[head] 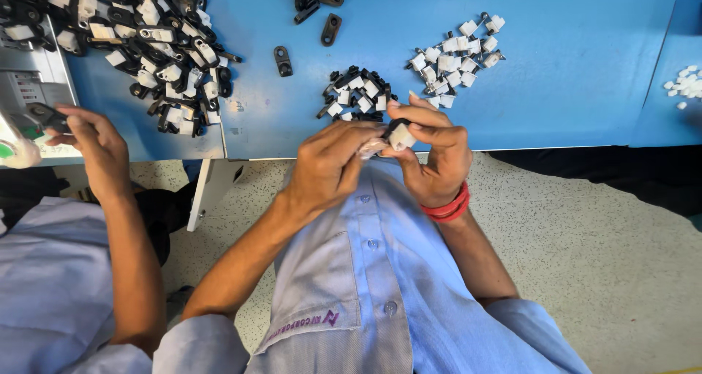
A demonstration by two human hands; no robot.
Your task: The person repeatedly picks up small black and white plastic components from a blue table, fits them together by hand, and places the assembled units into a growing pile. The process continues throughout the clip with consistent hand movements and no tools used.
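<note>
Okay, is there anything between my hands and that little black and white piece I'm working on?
Nothing visible. The right hand pinches the small black and white piece at its fingertips, and the left hand meets it from the other side, above the blue table edge.

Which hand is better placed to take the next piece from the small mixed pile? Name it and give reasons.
Probably the right hand: it sits just below the mixed pile. But it pinches the black-and-white piece, so that would have to pass to the left hand, which lies farther from the pile.
</note>
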